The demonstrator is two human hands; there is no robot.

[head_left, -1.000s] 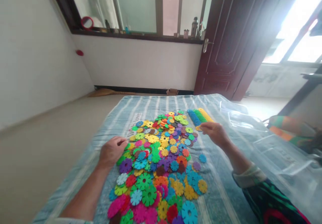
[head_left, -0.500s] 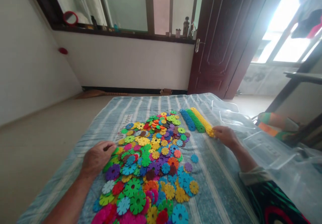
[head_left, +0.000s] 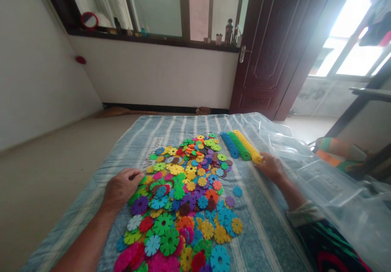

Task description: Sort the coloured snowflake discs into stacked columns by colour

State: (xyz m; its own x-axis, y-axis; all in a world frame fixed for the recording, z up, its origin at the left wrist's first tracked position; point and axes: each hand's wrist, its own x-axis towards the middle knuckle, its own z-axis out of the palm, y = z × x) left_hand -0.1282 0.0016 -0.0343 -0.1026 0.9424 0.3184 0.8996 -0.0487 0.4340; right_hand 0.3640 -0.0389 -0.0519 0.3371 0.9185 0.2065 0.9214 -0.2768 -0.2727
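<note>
A heap of flat, notched plastic discs (head_left: 171, 207) in many colours covers the middle of the cloth. My left hand (head_left: 122, 187) rests at the heap's left edge, fingers curled together beside green discs; whatever is between the fingertips is hidden. Right of the heap lie three neat rows of overlapped discs: a blue row (head_left: 229, 145), a green row (head_left: 239, 145) and a yellow row (head_left: 247, 145). At the near end of the yellow row, my right hand (head_left: 271, 167) pinches the end disc, its fingers partly hidden from view.
Clear plastic boxes (head_left: 328, 182) and lids stand along the right side of the striped cloth (head_left: 262, 223). One blue disc (head_left: 237, 191) lies apart, right of the heap. Beyond the far edge are a wall, a window ledge (head_left: 171, 40) and a dark red door (head_left: 269, 60).
The view has shifted slightly. My right hand has drawn a little nearer at the end of the yellow row. My left hand stays by the heap's left edge.
</note>
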